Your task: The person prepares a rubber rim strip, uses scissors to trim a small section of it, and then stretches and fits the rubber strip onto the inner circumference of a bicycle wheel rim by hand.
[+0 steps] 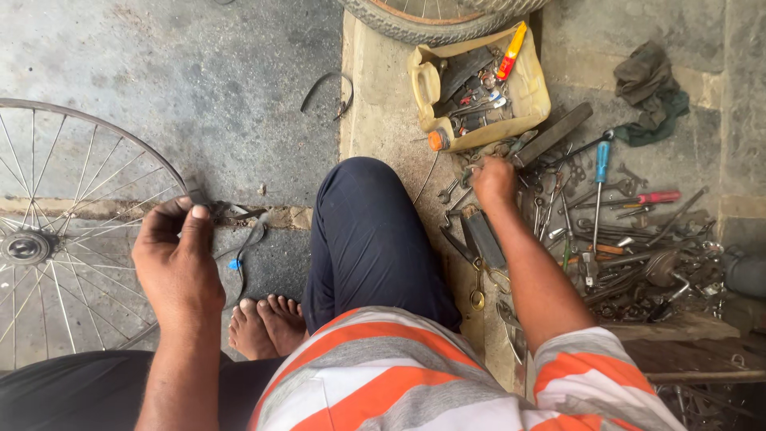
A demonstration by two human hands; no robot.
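Note:
My left hand pinches the rim of a spoked bicycle wheel that stands on the concrete floor at the left; thumb and fingers close on the rim's right edge. My right hand reaches out to the right, fingers curled down among scattered metal tools just below a cut-open yellow plastic can that holds more tools. What the right hand grips, if anything, is hidden under its fingers. I sit with one knee in dark trousers raised between the arms, bare feet below.
A blue-handled screwdriver and a red-handled one lie among wrenches and pliers at right. A dark rag sits at the far right, a bicycle tyre at the top, a rubber strip by the wheel.

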